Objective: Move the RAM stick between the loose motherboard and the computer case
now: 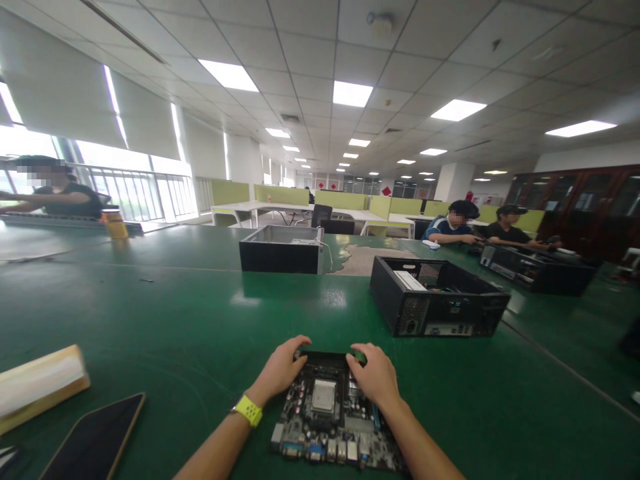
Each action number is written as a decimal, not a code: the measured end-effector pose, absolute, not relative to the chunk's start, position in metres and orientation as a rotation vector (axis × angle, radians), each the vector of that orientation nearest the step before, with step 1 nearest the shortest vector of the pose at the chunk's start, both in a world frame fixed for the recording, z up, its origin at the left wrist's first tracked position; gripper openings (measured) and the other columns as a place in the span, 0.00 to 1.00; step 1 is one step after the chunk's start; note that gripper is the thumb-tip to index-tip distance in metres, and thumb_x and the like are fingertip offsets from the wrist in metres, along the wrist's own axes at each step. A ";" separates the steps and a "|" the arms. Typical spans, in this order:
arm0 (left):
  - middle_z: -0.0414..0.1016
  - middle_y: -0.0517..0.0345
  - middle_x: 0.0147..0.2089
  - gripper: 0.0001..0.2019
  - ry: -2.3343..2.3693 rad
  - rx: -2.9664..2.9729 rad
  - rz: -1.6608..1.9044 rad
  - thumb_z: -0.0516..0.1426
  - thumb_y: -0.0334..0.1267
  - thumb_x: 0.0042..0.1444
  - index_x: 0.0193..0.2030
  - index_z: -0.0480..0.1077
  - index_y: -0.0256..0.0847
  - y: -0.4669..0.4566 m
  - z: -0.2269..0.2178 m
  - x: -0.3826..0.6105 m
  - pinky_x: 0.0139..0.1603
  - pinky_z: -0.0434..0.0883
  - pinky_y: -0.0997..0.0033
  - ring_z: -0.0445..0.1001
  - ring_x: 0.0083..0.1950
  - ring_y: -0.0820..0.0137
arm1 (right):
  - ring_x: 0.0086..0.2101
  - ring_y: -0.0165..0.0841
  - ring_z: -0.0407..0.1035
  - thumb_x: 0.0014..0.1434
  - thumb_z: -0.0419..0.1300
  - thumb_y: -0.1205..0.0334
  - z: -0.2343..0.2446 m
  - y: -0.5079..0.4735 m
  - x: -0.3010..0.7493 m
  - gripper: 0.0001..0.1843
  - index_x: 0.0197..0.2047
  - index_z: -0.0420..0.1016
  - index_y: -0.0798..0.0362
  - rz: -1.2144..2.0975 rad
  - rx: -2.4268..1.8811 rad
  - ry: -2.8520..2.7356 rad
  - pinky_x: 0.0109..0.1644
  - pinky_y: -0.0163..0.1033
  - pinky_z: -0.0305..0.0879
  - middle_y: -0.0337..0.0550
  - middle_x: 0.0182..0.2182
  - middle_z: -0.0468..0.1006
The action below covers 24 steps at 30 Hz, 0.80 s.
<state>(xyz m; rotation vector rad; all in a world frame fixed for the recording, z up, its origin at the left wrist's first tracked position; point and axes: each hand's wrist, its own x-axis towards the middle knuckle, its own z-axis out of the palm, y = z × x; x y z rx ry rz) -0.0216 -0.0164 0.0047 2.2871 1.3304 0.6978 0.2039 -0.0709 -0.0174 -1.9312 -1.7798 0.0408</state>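
A motherboard [345,427] lies on the green tabletop in front of me, its row of ports facing me. A square metal-topped processor [324,396] sits in its socket. My left hand [281,365], with a yellow-green watch band [248,410] at the wrist, is curled around the board's far left corner, thumb inward. At the far right corner my right hand [374,375] grips in the same way. A dark strip [326,360] spans between the two thumbs; whether it belongs to the board I cannot tell. Some fingertips are hidden behind the edge.
An open black computer case [440,300] stands beyond my right hand, another case [280,257] farther ahead. A phone-like dark slab [95,437] and a pale yellow box [43,387] lie at left. Two people sit at far right near a third case [540,270]; another person sits at far left.
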 end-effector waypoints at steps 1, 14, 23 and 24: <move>0.69 0.53 0.54 0.19 1.372 2.301 0.726 0.51 0.33 0.52 0.52 0.65 0.40 -0.021 0.011 -0.020 0.57 0.60 0.68 0.66 0.55 0.67 | 0.44 0.34 0.67 0.61 0.46 0.49 -0.015 -0.072 0.205 0.20 0.47 0.73 0.46 0.022 -1.931 -1.761 0.46 0.35 0.61 0.41 0.43 0.75; 0.53 0.56 0.67 0.17 1.046 2.603 0.025 0.44 0.50 0.60 0.54 0.63 0.66 -0.114 -0.022 0.047 0.60 0.42 0.29 0.50 0.66 0.44 | 0.47 0.48 0.67 0.53 0.41 0.30 0.155 -0.008 0.335 0.40 0.53 0.71 0.50 -0.103 -2.356 -1.541 0.43 0.47 0.62 0.56 0.48 0.73; 0.57 0.56 0.65 0.21 1.399 2.659 0.302 0.49 0.44 0.56 0.58 0.61 0.57 -0.045 0.007 -0.044 0.63 0.49 0.44 0.55 0.65 0.56 | 0.44 0.51 0.69 0.48 0.50 0.36 0.119 0.013 0.340 0.38 0.50 0.71 0.58 -0.030 -2.530 -1.602 0.41 0.48 0.62 0.60 0.44 0.74; 0.58 0.55 0.65 0.21 1.493 2.654 0.303 0.49 0.43 0.56 0.58 0.62 0.55 -0.030 0.005 -0.060 0.63 0.51 0.47 0.56 0.64 0.57 | 0.43 0.50 0.69 0.49 0.50 0.37 0.119 0.008 0.335 0.36 0.49 0.72 0.58 -0.052 -2.523 -1.617 0.41 0.48 0.62 0.60 0.43 0.74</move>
